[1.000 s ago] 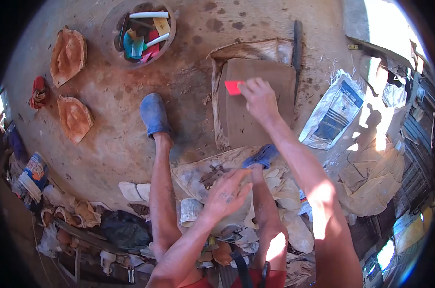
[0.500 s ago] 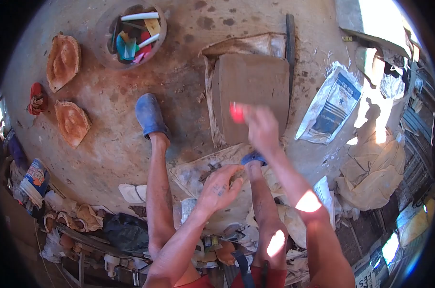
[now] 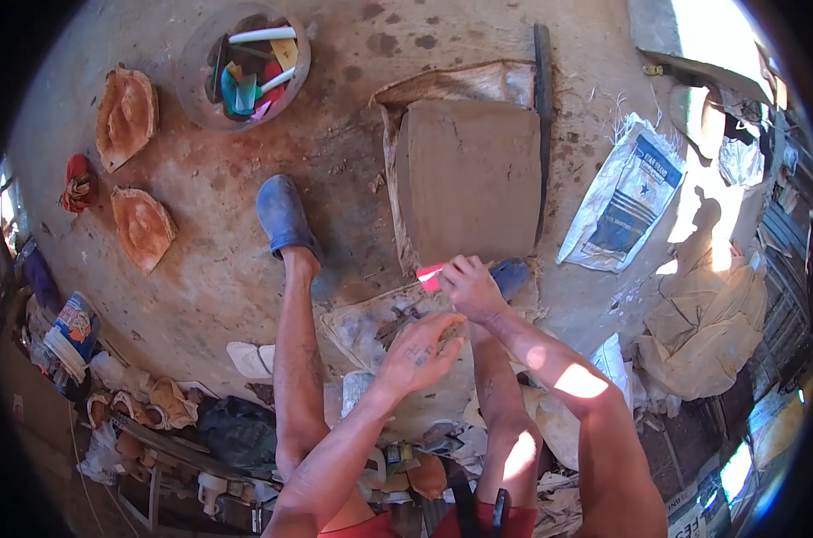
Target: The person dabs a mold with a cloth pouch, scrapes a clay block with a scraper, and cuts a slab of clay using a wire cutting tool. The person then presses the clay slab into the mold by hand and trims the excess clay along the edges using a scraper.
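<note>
Red flat piece (image 3: 430, 277) pinched in right hand (image 3: 469, 285); left hand (image 3: 422, 352) half-curled, contents unclear. If tilted, edge could gouge brown slab (image 3: 475, 179).

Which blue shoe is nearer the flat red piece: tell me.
The right shoe, partly hidden by the right hand that holds the flat red piece; the left shoe is farther off, uncovered by either hand.
</note>
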### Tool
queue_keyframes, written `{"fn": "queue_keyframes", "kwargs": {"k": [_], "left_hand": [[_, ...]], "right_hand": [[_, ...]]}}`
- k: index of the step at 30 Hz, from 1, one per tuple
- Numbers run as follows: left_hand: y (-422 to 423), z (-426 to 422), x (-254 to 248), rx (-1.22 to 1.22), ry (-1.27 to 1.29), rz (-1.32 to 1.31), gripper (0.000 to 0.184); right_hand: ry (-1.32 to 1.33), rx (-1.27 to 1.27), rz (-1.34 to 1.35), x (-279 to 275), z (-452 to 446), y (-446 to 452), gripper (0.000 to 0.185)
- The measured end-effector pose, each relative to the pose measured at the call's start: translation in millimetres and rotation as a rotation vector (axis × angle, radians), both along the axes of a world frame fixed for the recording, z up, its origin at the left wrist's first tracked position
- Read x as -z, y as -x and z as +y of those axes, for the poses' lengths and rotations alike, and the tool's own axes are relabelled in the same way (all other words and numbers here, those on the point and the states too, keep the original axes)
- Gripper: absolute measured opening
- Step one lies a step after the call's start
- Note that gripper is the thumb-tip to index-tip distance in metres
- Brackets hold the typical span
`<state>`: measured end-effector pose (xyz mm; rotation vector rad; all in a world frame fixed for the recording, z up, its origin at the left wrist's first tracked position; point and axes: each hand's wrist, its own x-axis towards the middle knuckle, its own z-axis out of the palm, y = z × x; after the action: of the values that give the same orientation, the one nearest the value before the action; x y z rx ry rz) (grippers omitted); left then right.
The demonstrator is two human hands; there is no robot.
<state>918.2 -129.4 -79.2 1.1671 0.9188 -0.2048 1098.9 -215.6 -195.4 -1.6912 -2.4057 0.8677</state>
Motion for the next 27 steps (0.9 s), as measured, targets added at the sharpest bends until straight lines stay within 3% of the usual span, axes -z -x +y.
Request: {"fn": "queue_keyframes", "kwargs": {"k": [1, 5, 8, 17, 19, 22, 23, 27], "left_hand": [[-0.5, 3.0, 0.4, 0.000, -0.011, -0.007, 0.039], [-1.7, 1.5, 6.0, -0.038, 0.056, 0.090, 0.038], [0.1, -8.2, 8.9, 0.006, 0.051, 0.110, 0.038], [-6.8, -15.0, 5.6, 0.011, 0.113, 0.049, 0.038], [-12.2, -4.9, 5.2, 0.017, 0.120, 0.044, 0.038], [-9.3, -6.6, 5.6, -0.001, 0.229, 0.152, 0.037], [-7.5, -12.2, 9.3, -0.031, 0.202, 0.136, 0.037], [-9.0, -14.9, 15.3, 0.053, 0.176, 0.112, 0.038]], "right_hand": [[0.121, -0.084, 0.017, -2.8, 5.4, -3.0, 0.024], [-0.432, 0.292, -0.092, 25.4, 140.8, -63.1, 0.023], [-0.319, 0.243, -0.070, 61.5, 211.0, -95.2, 0.029], [-0.102, 0.133, -0.045, -0.5, -28.4, -38.6, 0.033], [-0.012, 0.165, 0.071, -14.7, -17.5, -39.4, 0.028], [-0.269, 0.319, 0.019, 6.2, 75.8, -80.6, 0.018], [-0.346, 0.355, -0.114, 10.5, 118.8, -98.3, 0.016], [-0.279, 0.256, -0.084, 47.8, 168.8, -134.7, 0.017]]}}
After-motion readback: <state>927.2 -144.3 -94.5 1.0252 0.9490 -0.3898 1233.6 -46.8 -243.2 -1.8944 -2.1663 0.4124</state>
